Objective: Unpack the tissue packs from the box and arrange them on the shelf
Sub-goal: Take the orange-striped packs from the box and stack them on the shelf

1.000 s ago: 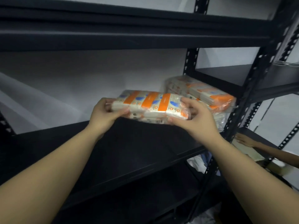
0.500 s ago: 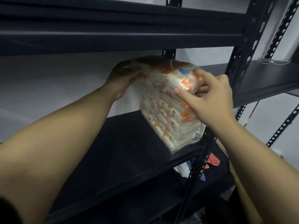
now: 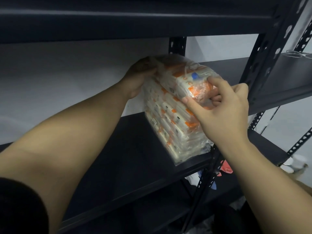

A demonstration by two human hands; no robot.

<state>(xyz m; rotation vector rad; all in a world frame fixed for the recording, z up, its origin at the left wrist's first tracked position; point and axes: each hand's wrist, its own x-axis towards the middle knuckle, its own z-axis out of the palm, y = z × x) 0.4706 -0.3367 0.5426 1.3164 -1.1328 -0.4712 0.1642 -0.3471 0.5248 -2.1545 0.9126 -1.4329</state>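
step: setting top tissue pack (image 3: 190,76) on the stack (image 3: 175,125), right end of shelf (image 3: 118,157).
left hand (image 3: 140,76): grips pack's far end.
right hand (image 3: 219,107): pinches near end.
next: likely square it, release.

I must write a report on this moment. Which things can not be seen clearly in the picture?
Head view, the only one:
- Left hand: its fingers are hidden behind the tissue packs, so its grip cannot be judged.
- Print on the packs: blurred under glossy wrap.
- How many packs are stacked: unclear, the right hand covers part.
- The box: not in view.
- Things below the shelf: dark, cut off by the post.
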